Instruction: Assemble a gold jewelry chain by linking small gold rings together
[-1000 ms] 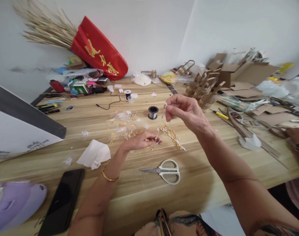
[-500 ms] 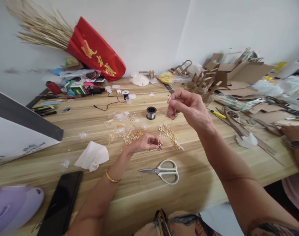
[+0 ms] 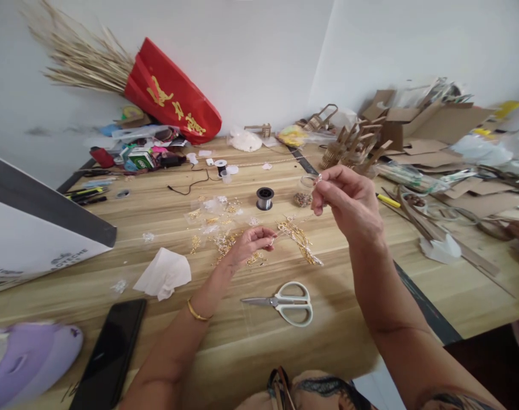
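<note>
Low over the table, my left hand [image 3: 254,245] pinches a tiny shiny silvery piece [image 3: 270,242], too small to name. Raised higher and to the right, my right hand [image 3: 351,202] holds another small silvery piece [image 3: 318,179] between thumb and forefinger. A faint thin line seems to run between the hands. Beneath and beside my left hand lies a pile of small gold and silver jewellery parts [image 3: 224,244]. A bundle of gold and silver chains [image 3: 300,242] rests between the hands. Scissors [image 3: 285,303] with pale handles lie nearer me, and a spool of thin line [image 3: 265,199] stands farther back.
A clear jar of beads [image 3: 303,198] stands behind my right hand. A white tissue [image 3: 163,273], black phone [image 3: 110,353] and white box [image 3: 41,239] are on the left. Small woven baskets [image 3: 349,148], cardboard [image 3: 439,125] and a yellow-handled cutter [image 3: 388,200] are on the right.
My hands have moved farther apart: the right one to the right, the left one slightly left and up. At the right edge, another person's forearm with a watch has mostly left view.
</note>
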Demonstrator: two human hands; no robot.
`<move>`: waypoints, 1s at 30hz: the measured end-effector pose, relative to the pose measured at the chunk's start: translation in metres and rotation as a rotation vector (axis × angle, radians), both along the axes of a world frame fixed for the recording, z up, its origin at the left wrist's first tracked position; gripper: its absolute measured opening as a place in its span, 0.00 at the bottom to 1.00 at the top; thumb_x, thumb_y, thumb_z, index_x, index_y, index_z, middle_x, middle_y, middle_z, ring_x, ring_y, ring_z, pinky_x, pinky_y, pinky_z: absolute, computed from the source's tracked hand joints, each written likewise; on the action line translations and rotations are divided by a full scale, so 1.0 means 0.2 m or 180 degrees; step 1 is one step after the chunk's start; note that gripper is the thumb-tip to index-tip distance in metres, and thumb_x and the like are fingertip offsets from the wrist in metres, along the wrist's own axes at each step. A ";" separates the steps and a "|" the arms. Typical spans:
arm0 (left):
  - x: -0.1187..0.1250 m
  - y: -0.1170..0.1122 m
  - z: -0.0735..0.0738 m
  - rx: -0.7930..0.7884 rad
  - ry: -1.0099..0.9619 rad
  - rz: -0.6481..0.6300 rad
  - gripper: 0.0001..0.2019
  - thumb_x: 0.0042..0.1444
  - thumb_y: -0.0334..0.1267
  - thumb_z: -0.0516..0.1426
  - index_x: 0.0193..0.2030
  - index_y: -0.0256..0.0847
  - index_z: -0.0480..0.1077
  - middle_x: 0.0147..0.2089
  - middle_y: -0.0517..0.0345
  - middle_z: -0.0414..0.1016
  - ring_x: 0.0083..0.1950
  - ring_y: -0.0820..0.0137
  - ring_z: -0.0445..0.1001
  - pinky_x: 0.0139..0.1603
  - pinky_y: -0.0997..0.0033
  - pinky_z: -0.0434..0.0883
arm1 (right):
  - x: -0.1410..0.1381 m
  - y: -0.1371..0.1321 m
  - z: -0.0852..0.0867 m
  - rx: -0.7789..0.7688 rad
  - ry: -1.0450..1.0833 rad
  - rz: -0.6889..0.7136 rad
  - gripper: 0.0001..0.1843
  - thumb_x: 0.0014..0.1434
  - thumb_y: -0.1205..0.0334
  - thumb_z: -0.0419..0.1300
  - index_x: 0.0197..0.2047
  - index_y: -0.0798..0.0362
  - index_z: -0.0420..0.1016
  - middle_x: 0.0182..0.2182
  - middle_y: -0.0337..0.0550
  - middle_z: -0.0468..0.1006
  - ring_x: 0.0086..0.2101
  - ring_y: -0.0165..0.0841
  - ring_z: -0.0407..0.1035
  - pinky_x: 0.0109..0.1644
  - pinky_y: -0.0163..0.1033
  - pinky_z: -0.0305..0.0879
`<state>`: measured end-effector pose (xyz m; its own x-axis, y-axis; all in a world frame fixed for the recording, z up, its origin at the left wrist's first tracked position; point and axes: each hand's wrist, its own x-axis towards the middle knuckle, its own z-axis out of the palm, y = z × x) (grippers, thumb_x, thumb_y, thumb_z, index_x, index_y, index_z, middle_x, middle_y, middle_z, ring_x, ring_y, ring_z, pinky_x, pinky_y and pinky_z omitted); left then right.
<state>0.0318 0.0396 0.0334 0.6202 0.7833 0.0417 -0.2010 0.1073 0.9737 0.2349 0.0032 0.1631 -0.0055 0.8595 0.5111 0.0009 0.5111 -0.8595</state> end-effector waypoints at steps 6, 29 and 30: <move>0.02 0.00 -0.01 -0.0281 -0.0104 0.0114 0.15 0.41 0.33 0.66 0.37 0.34 0.72 0.34 0.57 0.70 0.32 0.75 0.69 0.35 0.73 0.69 | 0.04 0.00 -0.04 0.0026 0.0257 -0.0138 0.13 0.55 0.52 0.63 0.34 0.51 0.67 0.22 0.36 0.72 0.21 0.26 0.66 0.25 0.34 0.66; 0.08 -0.04 0.00 0.0068 0.0480 0.0117 0.14 0.40 0.36 0.67 0.34 0.34 0.71 0.34 0.54 0.74 0.34 0.74 0.70 0.38 0.73 0.66 | 0.04 0.03 -0.07 -0.0092 0.0192 -0.0041 0.15 0.55 0.52 0.60 0.43 0.50 0.66 0.40 0.43 0.76 0.24 0.25 0.65 0.27 0.34 0.67; 0.07 -0.04 0.00 0.0030 0.0435 0.0056 0.14 0.42 0.37 0.66 0.34 0.34 0.71 0.34 0.53 0.75 0.35 0.73 0.70 0.38 0.73 0.67 | 0.04 0.03 -0.07 -0.0063 0.0177 -0.0047 0.15 0.56 0.52 0.60 0.43 0.50 0.66 0.41 0.43 0.76 0.24 0.25 0.65 0.27 0.34 0.67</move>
